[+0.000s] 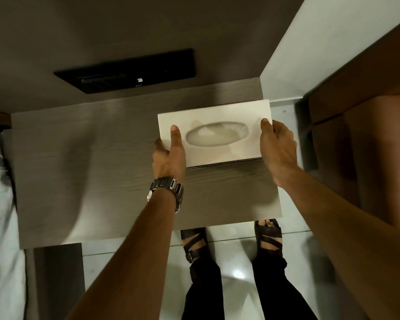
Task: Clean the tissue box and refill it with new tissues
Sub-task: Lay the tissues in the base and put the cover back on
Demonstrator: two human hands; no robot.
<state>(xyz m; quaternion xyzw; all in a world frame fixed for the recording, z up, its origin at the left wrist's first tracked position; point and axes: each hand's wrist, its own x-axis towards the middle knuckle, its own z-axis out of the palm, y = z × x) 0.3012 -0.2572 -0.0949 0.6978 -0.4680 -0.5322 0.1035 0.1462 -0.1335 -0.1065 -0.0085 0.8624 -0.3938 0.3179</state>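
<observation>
Dim warm light is casting soft blurred shadows across the table (79, 158), glare is glinting off the floor (238, 273), and wide-angle edges are bending.

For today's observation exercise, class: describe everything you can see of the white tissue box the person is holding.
The tissue box is a flat white rectangle with a smooth top and an oval opening in the middle; inside it looks pale, and no tissue sticks out. A thin dark line runs along its near edge. It sits level over the right rear part of the grey wood-grain table. The left hand grips its left end, thumb on top; the right hand grips the right end likewise.
</observation>
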